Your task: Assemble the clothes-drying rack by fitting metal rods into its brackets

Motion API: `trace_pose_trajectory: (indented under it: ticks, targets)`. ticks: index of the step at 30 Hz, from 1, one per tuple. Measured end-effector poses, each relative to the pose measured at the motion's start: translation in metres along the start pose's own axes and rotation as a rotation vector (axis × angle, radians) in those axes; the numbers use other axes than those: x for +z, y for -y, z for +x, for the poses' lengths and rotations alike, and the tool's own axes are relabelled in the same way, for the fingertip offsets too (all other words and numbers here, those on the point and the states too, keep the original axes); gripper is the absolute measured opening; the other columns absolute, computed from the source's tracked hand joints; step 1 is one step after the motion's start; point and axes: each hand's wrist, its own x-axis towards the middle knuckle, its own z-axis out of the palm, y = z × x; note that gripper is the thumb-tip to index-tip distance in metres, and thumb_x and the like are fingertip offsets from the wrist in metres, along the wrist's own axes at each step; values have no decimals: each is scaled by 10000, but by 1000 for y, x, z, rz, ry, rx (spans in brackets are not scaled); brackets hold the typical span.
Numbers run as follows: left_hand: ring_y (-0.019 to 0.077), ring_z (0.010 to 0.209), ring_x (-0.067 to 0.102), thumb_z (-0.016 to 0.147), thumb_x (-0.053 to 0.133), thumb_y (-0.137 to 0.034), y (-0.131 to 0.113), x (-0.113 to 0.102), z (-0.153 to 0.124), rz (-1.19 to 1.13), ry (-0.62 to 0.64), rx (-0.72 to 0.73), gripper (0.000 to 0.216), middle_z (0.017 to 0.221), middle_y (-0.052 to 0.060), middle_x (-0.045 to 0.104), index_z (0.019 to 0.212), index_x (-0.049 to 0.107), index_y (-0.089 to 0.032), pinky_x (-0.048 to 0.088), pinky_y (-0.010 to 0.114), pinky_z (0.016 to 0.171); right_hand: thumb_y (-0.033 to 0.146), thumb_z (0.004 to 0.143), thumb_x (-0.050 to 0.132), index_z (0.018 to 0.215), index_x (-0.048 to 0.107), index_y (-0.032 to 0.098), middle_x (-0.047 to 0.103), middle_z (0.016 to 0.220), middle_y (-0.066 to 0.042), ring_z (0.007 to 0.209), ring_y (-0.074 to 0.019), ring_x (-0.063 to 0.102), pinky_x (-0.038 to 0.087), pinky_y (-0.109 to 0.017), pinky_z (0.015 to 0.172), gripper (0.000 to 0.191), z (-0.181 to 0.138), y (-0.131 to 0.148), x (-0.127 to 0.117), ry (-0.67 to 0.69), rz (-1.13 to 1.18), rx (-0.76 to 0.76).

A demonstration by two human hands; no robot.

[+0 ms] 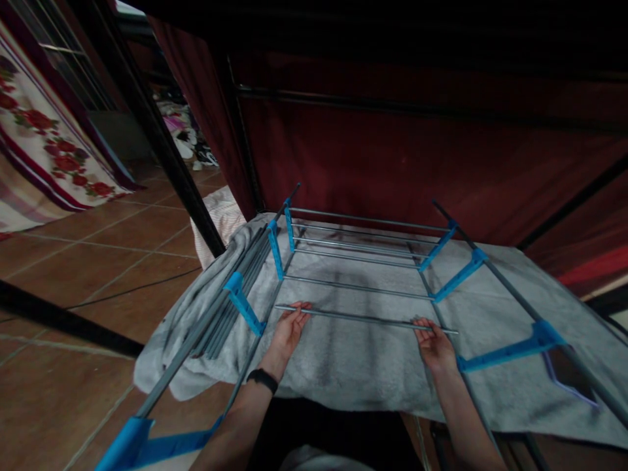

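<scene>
We saw a grey blanket (353, 379) under the rack frame (510, 291), probably cushioning it. A bundle of grey tubes (230, 311) lay along its left side, apparently kept within reach. Our single metal rod (363, 318) spanned the frame's near part; whether its ends touched the side rails, we couldn't tell. Our left hand (292, 324) and right hand (432, 343) pinched it near both ends, likely for balance, fingers nearly closed, palms turned mostly upward, forearms reaching forward.
</scene>
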Motion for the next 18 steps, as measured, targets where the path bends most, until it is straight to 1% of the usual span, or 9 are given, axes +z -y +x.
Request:
trace_pose_trajectory:
  ticks: [2,5,8,10,12,14,16,18]
  targets:
    - [310,1186,907,855,982,-101,-1,2,2,-3,-5,-9,239,1031,90,924,914,819,-265,667,452,1203,94,959,810,940,769,246,877,922,-3,818,-176,879,782,-384,1038,159,-7,-1,5,31,-25,51]
    - [302,1192,912,870,990,-135,-1,6,2,-7,8,-34,217,1063,84,936,942,821,-249,678,435,1193,95,936,821,972,799,240,894,952,-15,864,-182,893,777,-355,1014,151,-19,-6,15,42,-37,116]
    - [281,1135,917,884,967,-124,3,13,0,-19,23,-59,179,1073,95,938,932,823,-218,704,399,1122,101,931,790,956,805,258,901,966,-14,892,-180,898,773,-331,1008,159,-28,-11,22,9,-28,179]
    - [266,1068,917,881,962,-110,6,20,-1,-26,15,-72,179,1060,106,934,902,810,-201,717,383,1065,117,914,794,946,808,274,909,997,-11,905,-187,901,779,-340,998,160,-30,-14,24,7,-16,214]
    - [259,1024,911,872,975,-114,11,28,-2,-23,4,-82,205,1043,110,931,863,790,-201,722,378,1031,131,884,816,951,818,283,913,1032,-12,924,-191,903,780,-336,985,166,-28,-16,24,12,-2,206]
    - [268,1019,906,861,1001,-143,18,36,-3,-8,12,-88,231,1036,115,928,837,782,-211,723,388,1023,134,839,847,971,835,284,913,1056,-16,957,-190,904,767,-320,1012,200,-26,-17,23,14,2,169]
    - [288,1035,903,856,1028,-190,24,43,-4,17,38,-86,236,1048,122,929,843,795,-224,722,414,1029,147,787,892,992,850,281,913,1074,-22,1015,-199,908,741,-334,1099,248,-24,-20,21,20,-13,122]
    - [308,1056,903,859,1043,-237,29,49,-4,39,53,-74,240,1062,128,930,851,803,-234,718,441,1038,189,747,953,985,852,281,914,1081,-35,1096,-232,907,702,-397,1211,274,-24,-22,18,46,-51,79]
